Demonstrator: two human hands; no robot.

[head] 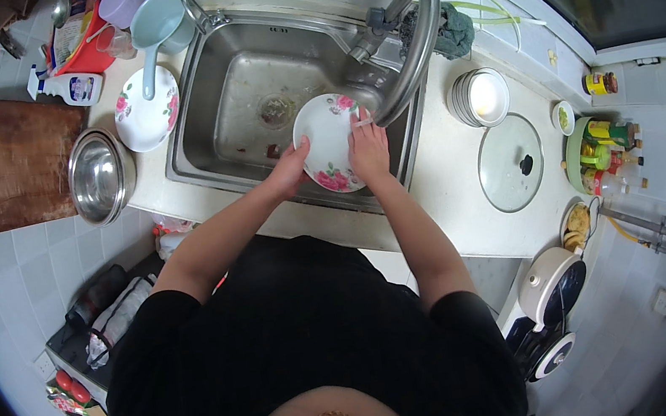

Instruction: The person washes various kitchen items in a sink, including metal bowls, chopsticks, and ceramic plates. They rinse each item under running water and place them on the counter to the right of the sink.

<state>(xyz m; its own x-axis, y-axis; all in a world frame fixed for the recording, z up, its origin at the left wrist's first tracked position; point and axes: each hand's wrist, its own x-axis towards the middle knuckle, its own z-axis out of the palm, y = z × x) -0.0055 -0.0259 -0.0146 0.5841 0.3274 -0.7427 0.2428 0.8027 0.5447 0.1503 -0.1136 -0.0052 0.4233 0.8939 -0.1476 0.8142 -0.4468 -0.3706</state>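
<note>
Over the sink (245, 124), a white plate with pink flowers (324, 142) is tilted between my two hands. My left hand (291, 166) grips its left rim, the thumb on the face and the fingers mostly hidden beneath. Across the right rim lies my right hand (368, 149), fingertips resting on the plate's face; its thumb is hidden. The curved metal faucet (431, 22) arches over, its outlet close to the right fingers. A short pale streak beside it may be water. Small dark scraps lie on the sink floor near the drain (277, 110).
Left of the sink are a second flowered plate (145, 122), a light-blue dipper (167, 24), nested steel bowls (102, 176), a spray bottle (73, 88) and a wooden cutting board (17, 163). To the right are stacked bowls (487, 98), a glass lid (510, 173) and a bottle rack (575, 158).
</note>
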